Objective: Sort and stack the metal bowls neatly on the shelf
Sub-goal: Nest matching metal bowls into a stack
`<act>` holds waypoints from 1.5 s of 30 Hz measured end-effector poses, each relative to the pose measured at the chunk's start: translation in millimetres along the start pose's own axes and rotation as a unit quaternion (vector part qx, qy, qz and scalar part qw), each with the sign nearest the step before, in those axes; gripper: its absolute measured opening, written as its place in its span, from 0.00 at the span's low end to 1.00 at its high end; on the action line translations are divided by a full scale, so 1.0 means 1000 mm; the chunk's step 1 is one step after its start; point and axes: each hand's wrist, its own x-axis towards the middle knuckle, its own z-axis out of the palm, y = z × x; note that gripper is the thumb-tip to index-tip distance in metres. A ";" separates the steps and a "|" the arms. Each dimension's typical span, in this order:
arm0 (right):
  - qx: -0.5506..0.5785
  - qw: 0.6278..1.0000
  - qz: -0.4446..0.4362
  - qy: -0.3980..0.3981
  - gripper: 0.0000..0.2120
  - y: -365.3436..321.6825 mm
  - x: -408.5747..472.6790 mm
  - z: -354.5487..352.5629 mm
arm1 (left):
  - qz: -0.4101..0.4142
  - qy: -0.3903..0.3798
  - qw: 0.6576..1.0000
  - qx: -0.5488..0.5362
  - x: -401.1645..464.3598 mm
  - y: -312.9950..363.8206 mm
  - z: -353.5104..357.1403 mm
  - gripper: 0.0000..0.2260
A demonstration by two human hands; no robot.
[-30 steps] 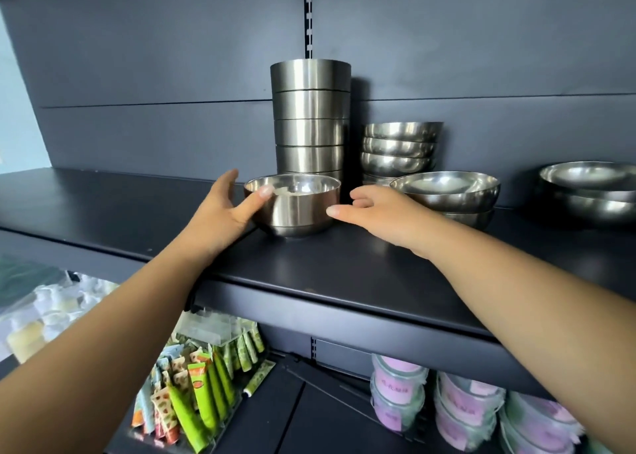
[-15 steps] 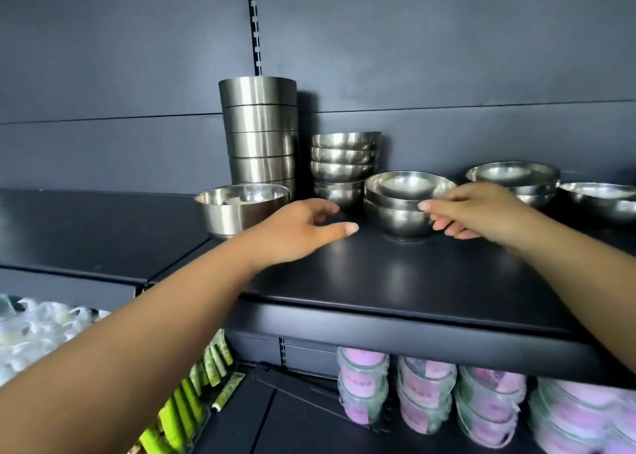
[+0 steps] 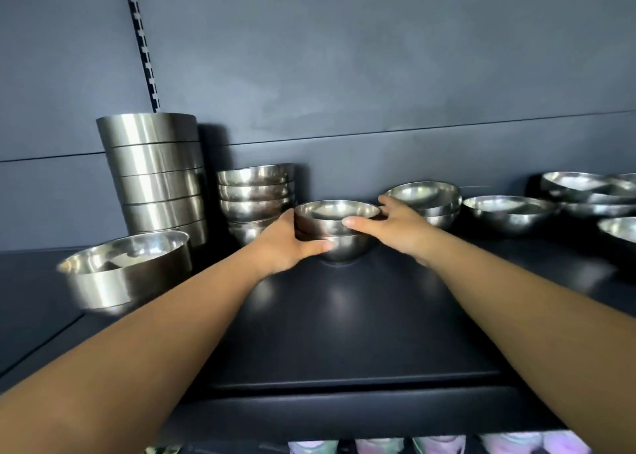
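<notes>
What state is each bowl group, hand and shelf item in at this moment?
Left hand: grips the short stack from its left side.
Right hand: grips the same stack from the right.
Short stack of round bowls: nested, upright, resting on the shelf.
Tall straight-sided stack: nested, upright, against the back wall.
Round bowl stack: nested, upright.
Single straight-sided bowl: upright, alone, blurred.

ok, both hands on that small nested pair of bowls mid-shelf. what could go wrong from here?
1. The left hand and right hand hold the nested pair of bowls only at its smooth, rounded sides; the top bowl could slip or tilt when lifted.
2. The stack of round bowls sits just left of the left hand, so a sideways move might knock it.
3. The wide straight-sided bowl sits close to the left forearm; pulling back could nudge it.
</notes>
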 end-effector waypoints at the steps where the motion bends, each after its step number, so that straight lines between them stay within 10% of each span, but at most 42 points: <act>1: 0.004 1.000 -0.001 0.004 0.41 0.003 0.004 -0.001 | 0.001 0.009 1.000 0.001 0.005 -0.001 0.004 0.23; 22: -0.112 0.991 -0.016 0.073 0.27 0.022 0.033 -0.004 | 0.036 0.141 0.989 -0.040 0.019 -0.005 0.018 0.17; 27: -0.094 0.972 0.013 0.214 0.12 0.023 0.025 -0.045 | 0.021 0.049 0.999 0.007 0.006 -0.007 0.034 0.09; 34: -0.073 0.978 0.128 0.145 0.41 0.049 0.013 -0.063 | 0.003 0.006 0.994 0.111 0.003 -0.005 0.034 0.23; 45: -0.027 0.982 0.056 0.179 0.41 0.056 0.031 -0.052 | -0.032 -0.042 0.999 0.012 0.005 -0.010 0.022 0.05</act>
